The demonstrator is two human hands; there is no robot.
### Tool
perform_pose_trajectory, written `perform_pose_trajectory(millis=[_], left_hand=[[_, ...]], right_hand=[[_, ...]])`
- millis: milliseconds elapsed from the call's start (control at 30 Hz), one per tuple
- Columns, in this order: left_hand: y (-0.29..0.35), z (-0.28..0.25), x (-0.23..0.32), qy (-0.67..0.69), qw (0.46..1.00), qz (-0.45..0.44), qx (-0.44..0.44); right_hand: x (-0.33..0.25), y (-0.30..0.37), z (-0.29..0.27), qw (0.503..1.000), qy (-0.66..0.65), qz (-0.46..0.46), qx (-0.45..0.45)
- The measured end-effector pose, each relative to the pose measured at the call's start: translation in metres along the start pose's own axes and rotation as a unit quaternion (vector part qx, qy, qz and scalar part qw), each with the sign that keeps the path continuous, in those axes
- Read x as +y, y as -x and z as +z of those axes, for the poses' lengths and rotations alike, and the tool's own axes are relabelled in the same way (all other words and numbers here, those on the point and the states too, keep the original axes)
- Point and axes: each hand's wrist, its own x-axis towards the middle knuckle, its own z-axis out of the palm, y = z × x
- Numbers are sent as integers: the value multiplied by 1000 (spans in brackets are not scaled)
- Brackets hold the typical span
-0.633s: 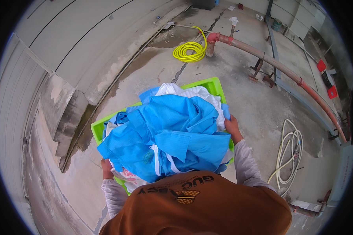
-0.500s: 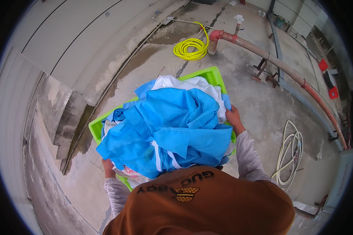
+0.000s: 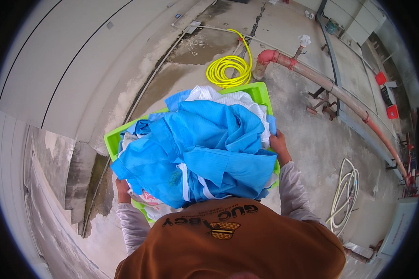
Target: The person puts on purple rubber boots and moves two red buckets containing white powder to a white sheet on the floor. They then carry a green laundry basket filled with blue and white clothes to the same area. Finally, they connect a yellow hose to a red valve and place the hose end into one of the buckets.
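Note:
A bright green rectangular plastic basket is held in front of my body, heaped with clothes. On top lies a crumpled blue garment with a white zip or trim, and it hides most of what is beneath. White striped cloth shows at the far right of the heap. My left hand is closed on the basket's near left side, its fingers partly covered by the load. At the right side, my right hand grips the basket's edge, next to a hanging bit of blue cloth.
Ahead on the wet, cracked concrete lies a coiled yellow hose. A rusty red pipe on metal brackets runs along the right. Nearer on that side is a pale coiled hose. A grey wall and a gutter border the left.
The yellow hose and red pipe appear closer and lower in the picture, the hose now almost meeting the basket's far rim. Both hands keep their hold on the basket.

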Motion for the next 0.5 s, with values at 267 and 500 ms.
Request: perform_pose_trajectory(millis=[267,500], left_hand=[[-234,37,-3,34,999,-18,-27],[-382,77,10,55,995,-70,55]], right_hand=[[-60,-160,86,999,-8,15,29],[-167,-298,170,999,36,-14,29]])
